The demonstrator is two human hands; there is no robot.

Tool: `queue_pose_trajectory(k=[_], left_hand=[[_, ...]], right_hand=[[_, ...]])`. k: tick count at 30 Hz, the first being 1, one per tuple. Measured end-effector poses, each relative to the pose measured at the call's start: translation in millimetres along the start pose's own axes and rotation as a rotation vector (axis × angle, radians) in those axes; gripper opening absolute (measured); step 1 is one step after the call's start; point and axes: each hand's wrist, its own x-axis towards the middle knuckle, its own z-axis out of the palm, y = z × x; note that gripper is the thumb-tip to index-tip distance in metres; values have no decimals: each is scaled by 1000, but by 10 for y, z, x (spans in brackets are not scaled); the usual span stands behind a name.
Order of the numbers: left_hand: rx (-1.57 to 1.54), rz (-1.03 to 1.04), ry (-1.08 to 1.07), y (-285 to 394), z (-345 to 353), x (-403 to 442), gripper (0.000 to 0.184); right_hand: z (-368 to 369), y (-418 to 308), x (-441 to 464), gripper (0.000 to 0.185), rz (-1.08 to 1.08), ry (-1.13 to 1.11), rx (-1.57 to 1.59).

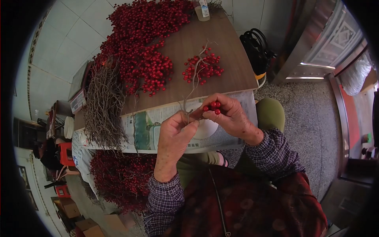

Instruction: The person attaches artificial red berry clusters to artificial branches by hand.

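- The left hand (173, 136), pointing forward, pinches the twig (194, 81) at its base above the table's (233, 59) near edge.
- The right hand (233, 118), angled inward, holds red berries (213, 106) between curled fingers.
- The twig stretches toward the far edge.

I see a thin, bare-looking grey-brown branch (193, 83), crooked and forked near its tip, its lower end pinched in my left grip (173, 136). From there it slants up and away over the counter (227, 39). Around its upper part sits a loose spray of round, glossy red berries (205, 68); I can't tell whether they hang from it or lie beneath. My right grip (233, 118) has a small, tight bunch of larger-looking red berries (213, 107), right beside the branch's lower end.
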Motion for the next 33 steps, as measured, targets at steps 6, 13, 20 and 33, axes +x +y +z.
queue_pose_trajectory(k=[6,13,20,33], left_hand=[[11,11,-3,23,0,-8,14],[-48,20,-7,34,17,-34,13],[-54,53,15,-25,27,-11,13],[97,100,-131,11,-148,-158,15]], right_hand=[[59,-41,-13,14,-25,39,-16],[87,2,-25,12,-51,49,-69],[120,17,-51,12,-62,72,-154],[-263,-331,93,44,241,91,276]])
